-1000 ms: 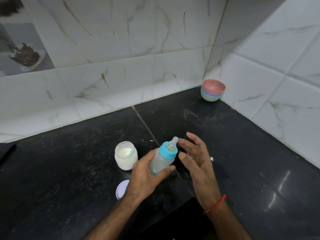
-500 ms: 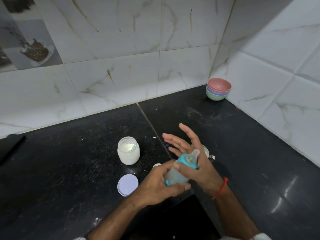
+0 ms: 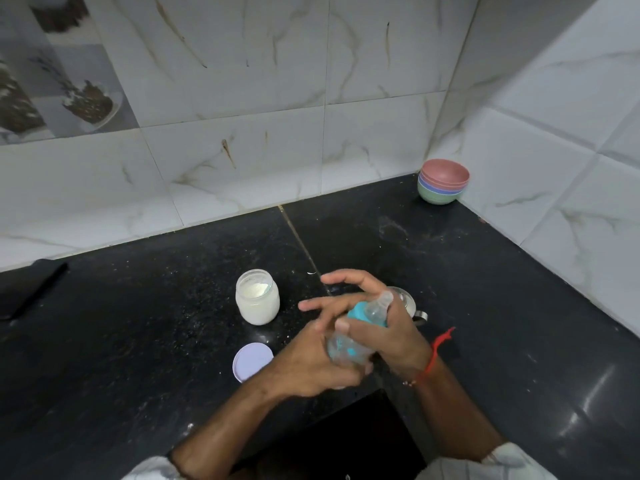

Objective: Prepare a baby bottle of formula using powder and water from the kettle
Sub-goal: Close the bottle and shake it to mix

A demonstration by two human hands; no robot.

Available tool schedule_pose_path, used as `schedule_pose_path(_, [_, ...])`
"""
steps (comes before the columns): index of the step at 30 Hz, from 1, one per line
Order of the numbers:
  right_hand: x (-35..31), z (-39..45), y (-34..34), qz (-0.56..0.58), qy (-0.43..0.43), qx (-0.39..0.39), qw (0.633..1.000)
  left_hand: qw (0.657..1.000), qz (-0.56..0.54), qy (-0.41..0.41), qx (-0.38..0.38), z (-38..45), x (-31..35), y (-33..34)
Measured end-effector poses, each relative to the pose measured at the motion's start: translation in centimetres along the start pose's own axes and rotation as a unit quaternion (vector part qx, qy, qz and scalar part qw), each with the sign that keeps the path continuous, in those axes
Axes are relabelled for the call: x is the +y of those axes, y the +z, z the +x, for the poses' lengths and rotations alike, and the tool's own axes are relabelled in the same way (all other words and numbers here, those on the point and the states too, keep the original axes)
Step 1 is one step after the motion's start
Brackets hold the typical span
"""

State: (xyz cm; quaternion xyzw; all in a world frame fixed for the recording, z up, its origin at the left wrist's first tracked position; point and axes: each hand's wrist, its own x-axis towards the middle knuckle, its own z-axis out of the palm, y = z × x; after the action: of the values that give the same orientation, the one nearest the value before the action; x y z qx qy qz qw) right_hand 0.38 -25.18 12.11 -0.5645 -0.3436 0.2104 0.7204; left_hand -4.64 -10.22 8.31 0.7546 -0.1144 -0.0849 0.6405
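1. baby bottle [image 3: 360, 329] is up off the black desk [image 3: 138, 341], tilted, teat pointing up and to the right, sandwiched between both palms
2. left hand [image 3: 311, 362] lies along the bottle's near side, thumb under its base, fingers [image 3: 322, 304] straight and spread, reaching past the teal collar
3. right hand [image 3: 391, 327] presses the far side, thumb laid across the clear body, fingers stretched out and fanned apart
4. open powder jar [image 3: 257, 296] stands upright on the desk, just left of the hands
5. its pale lid [image 3: 250, 361] lies flat nearer the camera, beside the left wrist
6. a metal cup [image 3: 410, 303] peeks out behind the right hand, mostly hidden
7. stacked bowls [image 3: 442, 181] sit far off in the tiled corner
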Motion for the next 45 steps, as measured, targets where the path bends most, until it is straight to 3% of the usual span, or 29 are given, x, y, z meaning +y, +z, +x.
schedule_pose_path(2, [0.6,0.7,1.3,0.014,-0.017,0.175,0.984,0.986,0.114,0.004,0.12,0.9,0.4,0.4])
schedule_pose_path(4, [1.5,1.4,2.7,0.006,-0.023,0.343,0.939,0.941,0.271,0.039,0.199,1.6,0.7,0.6])
schedule_pose_path(6, [2.0,1.7,3.1,0.016,-0.021,0.401,0.916,0.924,0.307,0.056,0.22,1.7,1.0,0.8])
schedule_pose_path(8, [1.5,1.5,2.1,0.009,-0.002,0.344,0.939,0.948,0.241,0.026,0.206,1.4,1.4,0.7])
schedule_pose_path(10, [0.5,0.8,0.6,-0.004,-0.004,0.194,0.981,0.99,0.09,-0.022,0.109,1.1,1.8,0.3])
schedule_pose_path(12, [-0.1,0.5,-0.1,-0.024,-0.036,0.079,0.996,1.0,0.004,-0.022,0.021,1.0,2.1,0.3])
schedule_pose_path(14, [-0.1,0.6,0.5,-0.027,-0.053,0.141,0.988,0.994,0.071,-0.011,0.078,1.1,2.5,1.0])
schedule_pose_path(17, [0.5,1.3,2.4,-0.044,-0.072,0.347,0.934,0.938,0.267,0.014,0.221,1.5,2.6,1.6])
schedule_pose_path(20, [0.9,1.6,3.3,-0.045,-0.028,0.424,0.904,0.931,0.286,0.004,0.226,1.6,2.2,1.7])
schedule_pose_path(22, [0.7,1.4,3.0,-0.056,0.014,0.377,0.924,0.949,0.23,-0.018,0.217,1.3,2.2,1.4])
schedule_pose_path(25, [0.6,0.4,1.6,-0.106,0.0,0.23,0.967,0.971,0.141,-0.039,0.187,1.0,1.8,0.7])
schedule_pose_path(28, [0.8,-0.8,-0.2,-0.184,-0.028,0.128,0.974,0.983,0.079,-0.038,0.162,0.9,1.1,-0.3])
schedule_pose_path(30, [0.1,-0.8,-0.7,-0.225,-0.015,0.102,0.969,0.986,0.077,-0.02,0.146,0.7,1.2,-0.6])
schedule_pose_path(33, [-0.4,-0.5,-0.4,-0.203,-0.007,0.147,0.968,0.995,0.01,-0.015,0.1,0.5,1.0,-0.9])
schedule_pose_path(36, [-0.7,-0.2,-0.7,-0.048,-0.069,0.294,0.952,0.992,-0.072,0.017,0.103,0.2,0.4,-1.5])
schedule_pose_path(38, [-0.9,0.1,-1.8,0.163,-0.118,0.407,0.891,0.979,-0.11,0.028,0.169,-0.2,0.2,-2.2])
schedule_pose_path(40, [-0.4,0.0,-3.0,0.281,-0.142,0.434,0.844,0.962,-0.126,0.016,0.241,-0.7,-0.2,-2.8])
schedule_pose_path(41, [0.1,0.0,-3.0,0.272,-0.12,0.417,0.859,0.955,-0.128,0.004,0.267,-0.9,-0.4,-3.1])
schedule_pose_path(43, [1.4,-0.1,-2.0,0.15,-0.039,0.323,0.934,0.943,-0.129,-0.021,0.307,-1.1,-0.7,-3.4])
schedule_pose_path(45, [2.1,0.1,-1.1,0.102,-0.003,0.293,0.951,0.932,-0.127,-0.045,0.335,-0.9,-0.9,-3.6])
